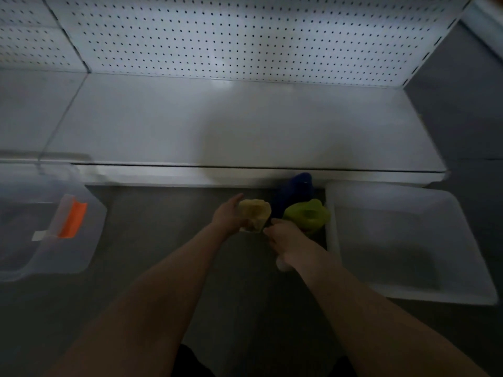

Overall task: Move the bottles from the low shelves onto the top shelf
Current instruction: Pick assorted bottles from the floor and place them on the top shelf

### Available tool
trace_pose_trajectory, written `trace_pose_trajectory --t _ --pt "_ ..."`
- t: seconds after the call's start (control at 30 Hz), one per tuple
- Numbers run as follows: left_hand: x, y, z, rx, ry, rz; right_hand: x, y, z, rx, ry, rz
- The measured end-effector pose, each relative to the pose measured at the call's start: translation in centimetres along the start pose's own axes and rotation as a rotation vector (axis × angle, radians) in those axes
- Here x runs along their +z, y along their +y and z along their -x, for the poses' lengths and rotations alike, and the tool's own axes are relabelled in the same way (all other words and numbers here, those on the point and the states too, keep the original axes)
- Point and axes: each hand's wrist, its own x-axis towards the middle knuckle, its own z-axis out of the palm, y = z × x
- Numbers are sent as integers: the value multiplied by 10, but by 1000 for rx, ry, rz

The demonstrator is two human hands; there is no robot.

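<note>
In dim light my left hand [227,217] grips a yellow-topped bottle [255,212] just below the front edge of the white top shelf [245,126]. My right hand [284,238] is right beside it with its fingers curled round a pale white bottle [281,264], of which only the end shows under the wrist. Close to the right of that hand is a green-topped bottle [307,214]. A dark blue bottle [295,187] stands behind it, partly under the shelf edge. The lower shelves are hidden from view.
A white perforated back panel [245,36] rises behind the top shelf. A white bin [408,240] stands on the floor to the right, close to the green-topped bottle. A translucent box with an orange latch [72,219] is on the left. Grey floor lies between them.
</note>
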Motion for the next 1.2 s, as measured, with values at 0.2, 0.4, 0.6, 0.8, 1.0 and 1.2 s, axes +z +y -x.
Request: trace_pose_trajectory --t 0.2,0.4,0.6,0.8,1.0,1.2 --pt "12 -5 -7 33 103 -106 -13 5 6 44 23 -24" --pt "24 -16 0 45 217 -137 -10 9 -1 3 25 -36" --pt "27 -30 16 5 280 67 -6 10 3 -43 6 23" --pt "-1 -39 27 -37 203 187 -5 7 1 -72 36 -1" --pt "-33 -40 37 -3 120 277 0 11 0 -83 18 45" --pt "-62 -17 57 50 65 402 5 10 7 -68 -127 42"
